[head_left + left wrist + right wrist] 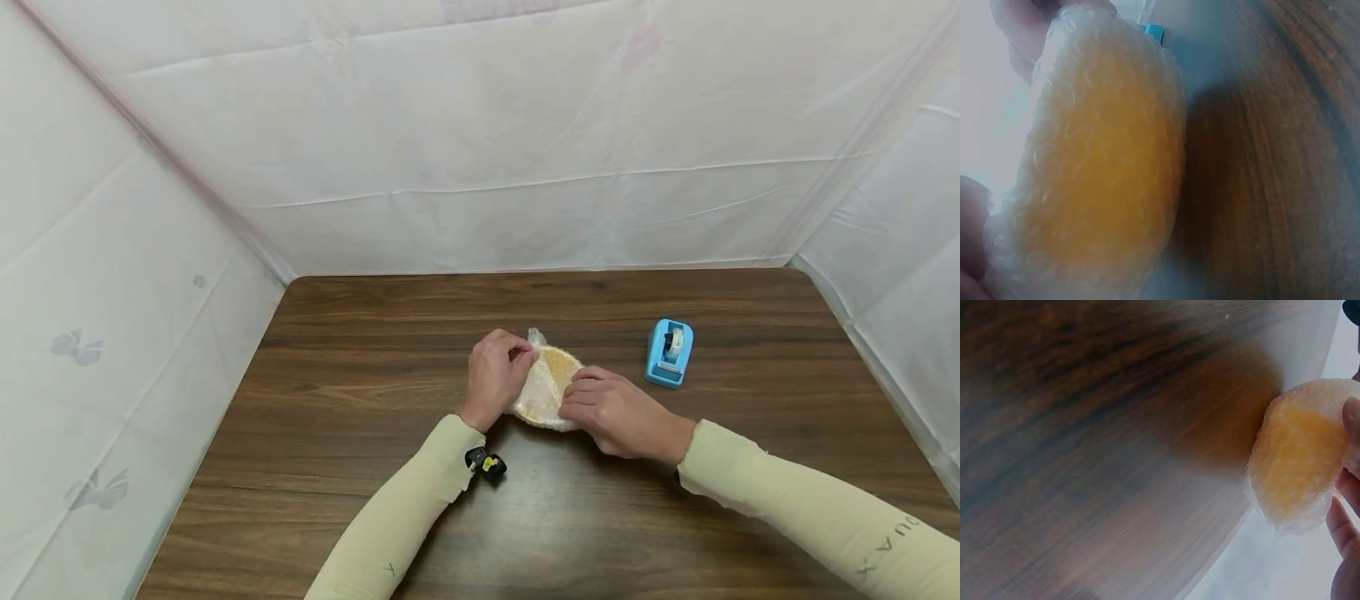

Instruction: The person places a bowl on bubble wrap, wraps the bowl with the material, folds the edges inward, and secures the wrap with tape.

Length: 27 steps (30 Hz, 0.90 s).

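A yellow, bowl-like round object in clear bubble wrap sits near the middle of the table. Folded wrap covers part of its top, and a yellow wedge shows beside the fold. At its upper left edge my left hand pinches the bubble wrap between thumb and fingers. My right hand grips the bundle from the right with bent fingers. Seen from the side in the left wrist view, the wrapped bowl glows yellow through the bubbles. In the right wrist view, fingers hold the bundle's edge.
A light blue tape dispenser with a roll in it stands right of the bundle. The brown wooden table is bordered by white sheeting at the back and sides. A black wrist camera hangs by the left cuff.
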Each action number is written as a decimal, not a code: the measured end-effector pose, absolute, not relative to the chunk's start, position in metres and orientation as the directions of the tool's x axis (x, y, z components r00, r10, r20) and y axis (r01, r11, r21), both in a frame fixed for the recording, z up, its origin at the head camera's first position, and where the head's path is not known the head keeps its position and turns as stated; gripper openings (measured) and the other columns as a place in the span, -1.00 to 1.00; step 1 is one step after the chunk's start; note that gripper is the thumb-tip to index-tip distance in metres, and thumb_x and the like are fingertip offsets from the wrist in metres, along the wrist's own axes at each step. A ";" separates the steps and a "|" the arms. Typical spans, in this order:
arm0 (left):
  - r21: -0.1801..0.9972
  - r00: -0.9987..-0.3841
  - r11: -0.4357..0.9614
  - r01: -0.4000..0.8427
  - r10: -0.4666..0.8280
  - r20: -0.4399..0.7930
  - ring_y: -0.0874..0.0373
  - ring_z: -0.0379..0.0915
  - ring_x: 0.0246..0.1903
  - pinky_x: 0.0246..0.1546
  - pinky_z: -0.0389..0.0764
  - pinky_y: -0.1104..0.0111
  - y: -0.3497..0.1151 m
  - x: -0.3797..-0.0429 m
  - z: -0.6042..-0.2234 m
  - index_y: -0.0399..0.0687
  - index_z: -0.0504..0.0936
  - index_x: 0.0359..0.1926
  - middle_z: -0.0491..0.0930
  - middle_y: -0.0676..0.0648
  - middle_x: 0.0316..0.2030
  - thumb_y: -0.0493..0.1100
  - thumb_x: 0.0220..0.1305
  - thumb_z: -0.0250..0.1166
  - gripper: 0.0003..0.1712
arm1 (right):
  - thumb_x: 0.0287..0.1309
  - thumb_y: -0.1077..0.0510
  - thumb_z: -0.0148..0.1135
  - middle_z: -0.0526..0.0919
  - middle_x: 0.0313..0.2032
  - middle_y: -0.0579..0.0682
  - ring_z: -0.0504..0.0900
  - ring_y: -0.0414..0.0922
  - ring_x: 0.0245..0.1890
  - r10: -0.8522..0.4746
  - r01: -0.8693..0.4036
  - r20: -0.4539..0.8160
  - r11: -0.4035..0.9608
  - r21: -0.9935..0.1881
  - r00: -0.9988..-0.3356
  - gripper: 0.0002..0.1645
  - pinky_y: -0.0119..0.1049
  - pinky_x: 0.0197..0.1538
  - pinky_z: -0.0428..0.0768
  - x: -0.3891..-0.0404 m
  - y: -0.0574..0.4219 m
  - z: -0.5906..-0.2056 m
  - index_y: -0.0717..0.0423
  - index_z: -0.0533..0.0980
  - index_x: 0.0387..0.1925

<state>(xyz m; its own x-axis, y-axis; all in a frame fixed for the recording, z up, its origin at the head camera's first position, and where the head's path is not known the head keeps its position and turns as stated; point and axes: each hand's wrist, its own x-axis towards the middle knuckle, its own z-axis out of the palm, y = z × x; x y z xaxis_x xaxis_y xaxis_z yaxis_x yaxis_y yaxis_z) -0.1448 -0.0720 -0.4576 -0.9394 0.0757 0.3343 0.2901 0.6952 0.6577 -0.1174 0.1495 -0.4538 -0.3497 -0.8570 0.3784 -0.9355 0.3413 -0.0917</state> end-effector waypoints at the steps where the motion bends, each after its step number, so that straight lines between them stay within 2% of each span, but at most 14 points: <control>1: 0.659 -0.940 0.693 0.293 0.082 0.331 0.14 0.63 -0.35 -0.31 0.61 0.37 -0.073 -0.145 -0.458 -0.08 0.84 -0.33 0.71 -0.04 -0.34 -0.15 0.30 0.48 -0.89 | 0.15 0.27 0.49 0.84 -0.21 -0.11 0.76 -0.21 -0.14 -0.857 -0.936 0.378 0.340 -0.095 -0.349 -0.81 -0.10 0.23 0.64 -0.118 0.149 -0.454 0.06 0.75 -0.17; 9: 0.702 -0.947 0.640 0.312 0.147 0.287 0.08 0.57 -0.28 -0.24 0.57 0.34 -0.080 -0.142 -0.458 -0.10 0.82 -0.20 0.70 -0.06 -0.20 -0.20 0.37 0.31 -0.84 | 0.16 0.28 0.49 0.84 -0.20 -0.12 0.76 -0.22 -0.13 -0.858 -0.929 0.356 0.347 -0.128 -0.369 -0.79 -0.09 0.24 0.64 -0.117 0.150 -0.451 0.04 0.75 -0.15; 13: 0.705 -0.938 0.622 0.341 0.181 0.295 0.04 0.58 -0.17 -0.16 0.59 0.25 -0.083 -0.138 -0.455 -0.11 0.80 -0.16 0.66 -0.08 -0.11 -0.20 0.35 0.34 -0.86 | 0.15 0.28 0.49 0.84 -0.19 -0.12 0.76 -0.22 -0.13 -0.863 -0.928 0.341 0.349 -0.130 -0.373 -0.78 -0.09 0.24 0.65 -0.119 0.150 -0.450 0.04 0.75 -0.14; 17: 0.653 -0.907 0.633 0.415 0.225 0.357 -0.01 0.56 -0.06 -0.04 0.61 0.16 -0.088 -0.133 -0.449 -0.12 0.78 -0.17 0.63 -0.09 -0.08 -0.18 0.34 0.40 -0.88 | 0.14 0.28 0.49 0.84 -0.20 -0.12 0.75 -0.21 -0.14 -0.863 -0.927 0.341 0.353 -0.125 -0.374 -0.78 -0.10 0.22 0.65 -0.120 0.151 -0.448 0.05 0.75 -0.15; 21: 0.487 -0.825 0.681 0.547 0.339 0.451 0.02 0.55 -0.06 0.00 0.62 0.20 -0.099 -0.125 -0.443 -0.10 0.78 -0.21 0.68 -0.04 -0.11 -0.18 0.33 0.44 -0.91 | 0.16 0.28 0.47 0.84 -0.19 -0.12 0.76 -0.21 -0.13 -0.863 -0.927 0.338 0.350 -0.135 -0.375 -0.79 -0.10 0.23 0.65 -0.120 0.151 -0.448 0.05 0.75 -0.15; 24: 0.315 -0.722 0.669 0.673 0.502 0.476 0.07 0.58 -0.07 0.02 0.65 0.27 -0.110 -0.116 -0.439 -0.08 0.78 -0.22 0.73 0.00 -0.15 -0.16 0.32 0.47 -0.91 | 0.18 0.28 0.46 0.84 -0.19 -0.12 0.76 -0.21 -0.12 -0.864 -0.929 0.341 0.342 -0.142 -0.371 -0.80 -0.10 0.23 0.65 -0.120 0.151 -0.449 0.04 0.75 -0.15; 27: 0.174 -0.601 0.593 0.786 0.668 0.439 0.10 0.61 -0.01 0.10 0.65 0.31 -0.121 -0.108 -0.437 -0.07 0.77 -0.20 0.74 0.01 -0.12 -0.10 0.31 0.49 -0.84 | 0.17 0.29 0.46 0.83 -0.18 -0.12 0.75 -0.21 -0.12 -0.865 -0.931 0.345 0.336 -0.144 -0.366 -0.80 -0.10 0.22 0.65 -0.121 0.151 -0.451 0.05 0.74 -0.15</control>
